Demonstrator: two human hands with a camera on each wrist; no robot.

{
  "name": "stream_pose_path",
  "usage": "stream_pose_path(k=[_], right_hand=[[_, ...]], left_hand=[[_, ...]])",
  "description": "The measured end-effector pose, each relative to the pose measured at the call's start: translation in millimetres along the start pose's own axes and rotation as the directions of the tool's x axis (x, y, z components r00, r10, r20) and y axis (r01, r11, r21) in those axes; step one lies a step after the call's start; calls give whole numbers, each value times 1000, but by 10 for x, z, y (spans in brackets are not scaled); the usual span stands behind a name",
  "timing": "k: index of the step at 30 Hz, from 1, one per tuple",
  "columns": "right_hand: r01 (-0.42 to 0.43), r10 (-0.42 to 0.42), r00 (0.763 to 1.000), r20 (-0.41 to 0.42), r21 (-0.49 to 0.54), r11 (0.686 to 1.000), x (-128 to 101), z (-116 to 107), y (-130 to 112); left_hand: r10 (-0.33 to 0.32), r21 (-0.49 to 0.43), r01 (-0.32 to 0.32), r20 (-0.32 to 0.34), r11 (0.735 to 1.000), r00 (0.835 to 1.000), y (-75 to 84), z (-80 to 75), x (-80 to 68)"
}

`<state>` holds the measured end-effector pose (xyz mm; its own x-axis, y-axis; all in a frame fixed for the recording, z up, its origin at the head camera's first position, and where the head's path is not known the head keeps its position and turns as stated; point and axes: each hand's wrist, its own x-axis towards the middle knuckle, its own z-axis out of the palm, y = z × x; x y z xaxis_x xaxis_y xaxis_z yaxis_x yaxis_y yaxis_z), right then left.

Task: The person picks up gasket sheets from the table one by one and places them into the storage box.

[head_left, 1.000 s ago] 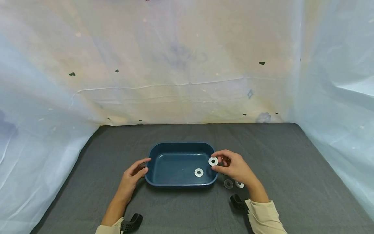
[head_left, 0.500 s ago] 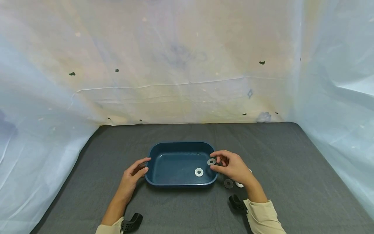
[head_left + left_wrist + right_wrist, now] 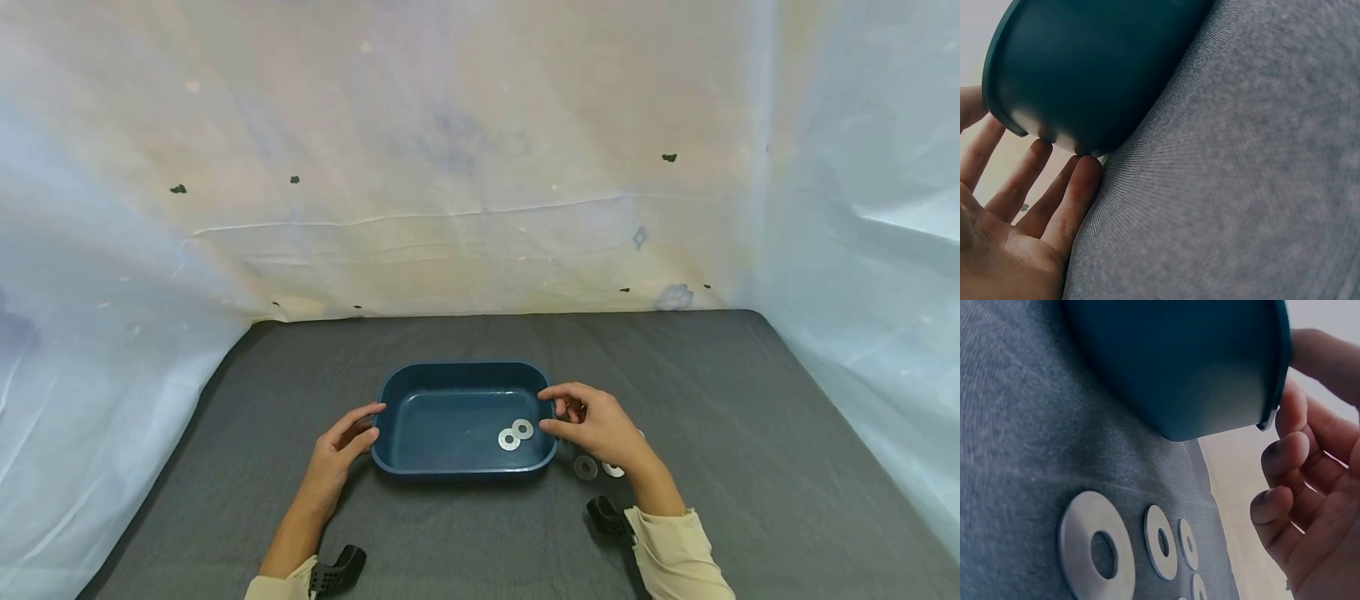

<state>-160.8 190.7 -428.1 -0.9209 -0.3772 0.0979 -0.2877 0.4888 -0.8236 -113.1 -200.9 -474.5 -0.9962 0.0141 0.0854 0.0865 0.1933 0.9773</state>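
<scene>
Head view: two thin metal washers (image 3: 516, 434) lie touching in the blue tray (image 3: 396, 392); a second ago one was pinched in the right hand (image 3: 596, 423), now empty, fingers loosely curled. Left wrist view: left hand (image 3: 1010, 225), fingers straight, steadies the tray. Right wrist view: spare washers (image 3: 1094, 545) look stiff, slick, best pinched by the rim.

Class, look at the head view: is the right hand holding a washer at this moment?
No: the right hand is empty, and two washers lie inside the blue tub.
</scene>
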Motion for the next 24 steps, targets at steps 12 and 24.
stream_pose_path(k=[12,24], right_hand=[[41,-38,998,47,-52,998,-182,-271,81],[59,-49,996,69,-151,987,-292,-576,468]], left_hand=[[2,2,-2,-6,1000,1000,-13,-61,-7],[-6,7,6,-27,1000,1000,19,-33,9]])
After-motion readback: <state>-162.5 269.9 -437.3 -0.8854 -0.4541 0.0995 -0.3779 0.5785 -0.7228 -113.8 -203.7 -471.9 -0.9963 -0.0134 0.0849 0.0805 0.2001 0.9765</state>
